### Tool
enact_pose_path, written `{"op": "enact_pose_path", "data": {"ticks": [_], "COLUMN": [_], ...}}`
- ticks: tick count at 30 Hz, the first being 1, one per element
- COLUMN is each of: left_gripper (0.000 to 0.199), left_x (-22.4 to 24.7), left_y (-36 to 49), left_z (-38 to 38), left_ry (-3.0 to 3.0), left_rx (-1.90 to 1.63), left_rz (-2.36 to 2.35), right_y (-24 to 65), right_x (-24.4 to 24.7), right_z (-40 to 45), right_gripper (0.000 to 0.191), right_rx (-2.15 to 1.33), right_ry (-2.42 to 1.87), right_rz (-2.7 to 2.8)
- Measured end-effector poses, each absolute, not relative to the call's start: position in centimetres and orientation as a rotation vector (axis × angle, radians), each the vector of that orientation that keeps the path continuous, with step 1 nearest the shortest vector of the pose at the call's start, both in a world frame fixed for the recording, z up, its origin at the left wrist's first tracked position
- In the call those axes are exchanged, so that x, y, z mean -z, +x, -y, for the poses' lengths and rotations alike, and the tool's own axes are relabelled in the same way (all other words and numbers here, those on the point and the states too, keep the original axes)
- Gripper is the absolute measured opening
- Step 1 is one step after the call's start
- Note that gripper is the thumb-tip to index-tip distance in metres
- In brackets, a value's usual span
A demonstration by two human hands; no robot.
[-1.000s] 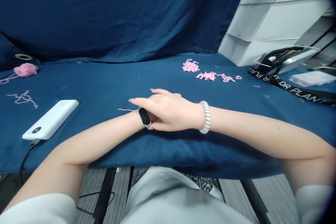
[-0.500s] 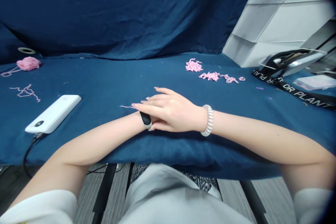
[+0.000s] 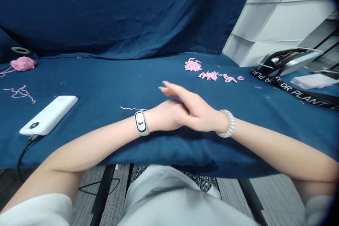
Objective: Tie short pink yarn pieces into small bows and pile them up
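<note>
Thread strand [image 3: 134,108], pale, lies on blue cloth [image 3: 106,84] just beyond the smart band [image 3: 141,123] on the left wrist. Right hand [image 3: 198,111] overlaps left hand [image 3: 166,114], its fingers extended; left fingers are largely hidden, so their grip cannot be told.

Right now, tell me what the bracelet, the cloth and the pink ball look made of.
Bracelet: probably glossy plastic; its pale coils look translucent.
Cloth: woven fabric, mostly matte; it hangs in soft folds at the edge.
Pink ball: likely fuzzy yarn; strands trail from it.
</note>
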State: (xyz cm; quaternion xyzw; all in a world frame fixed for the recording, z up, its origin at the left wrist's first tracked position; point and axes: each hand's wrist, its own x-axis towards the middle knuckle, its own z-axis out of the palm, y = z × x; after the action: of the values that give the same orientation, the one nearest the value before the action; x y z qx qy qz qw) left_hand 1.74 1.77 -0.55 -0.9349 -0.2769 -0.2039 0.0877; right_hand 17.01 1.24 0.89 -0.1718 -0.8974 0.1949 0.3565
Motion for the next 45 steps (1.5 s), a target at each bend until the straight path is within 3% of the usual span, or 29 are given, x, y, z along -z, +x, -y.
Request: {"op": "enact_pose_path", "data": {"ticks": [4,7,9,12,14,17,21,23,27,31,36,39,45], "left_gripper": [0.022,0.011,0.012,0.017,0.017,0.016,0.016,0.015,0.018,0.022,0.010,0.014,0.037], "left_x": [-1.3,-1.9,-1.7,-0.9,-0.3,0.5,1.2,1.4,1.7,1.7,1.3,0.8,-0.9], "left_y": [0.5,-1.1,-2.0,-2.7,-3.0,-2.9,-2.2,-1.9,-1.9,-2.5,-2.9,-2.5,-1.7], "left_z": [-2.4,-2.4,-2.5,-2.9,-3.3,-3.4,-2.8,-2.5,-2.4,-3.2,-3.4,-2.4,-0.8], "left_ry": [-2.867,-2.768,-2.714,-2.638,-2.615,-2.601,-2.561,-2.551,-2.510,-2.461,-2.544,-2.658,-2.877], "left_rx": [0.801,1.124,1.239,1.260,1.234,1.229,1.220,1.189,1.217,1.165,1.107,1.284,2.084], "left_rz": [0.481,0.655,0.796,0.930,0.965,0.940,0.688,0.536,0.469,0.559,0.734,0.857,1.092], "right_y": [18.5,18.3,18.0,17.8,17.9,17.6,16.6,16.3,16.7,18.0,19.3,20.0,20.7], "right_x": [0.8,1.3,1.1,0.6,0.6,1.4,2.4,2.2,1.2,0.9,0.7,0.4,0.5], "right_z": [-1.5,-1.0,-0.6,-0.3,-0.4,-0.8,-1.0,-0.8,-0.3,-0.8,-1.6,-2.0,-2.6], "right_gripper": [0.076,0.076,0.065,0.034,0.029,0.030,0.068,0.062,0.027,0.031,0.042,0.048,0.048], "right_rx": [-1.031,-1.409,-1.515,-1.384,-1.302,-1.209,-1.213,-1.330,-1.429,-1.371,-1.356,-1.313,-1.357], "right_ry": [-0.702,-0.717,-0.777,-0.986,-1.086,-1.110,-0.869,-0.775,-0.964,-1.013,-0.999,-1.025,-1.033], "right_rz": [2.047,1.894,1.827,1.863,1.906,1.817,1.736,1.812,1.896,1.838,1.856,1.846,1.839]}}
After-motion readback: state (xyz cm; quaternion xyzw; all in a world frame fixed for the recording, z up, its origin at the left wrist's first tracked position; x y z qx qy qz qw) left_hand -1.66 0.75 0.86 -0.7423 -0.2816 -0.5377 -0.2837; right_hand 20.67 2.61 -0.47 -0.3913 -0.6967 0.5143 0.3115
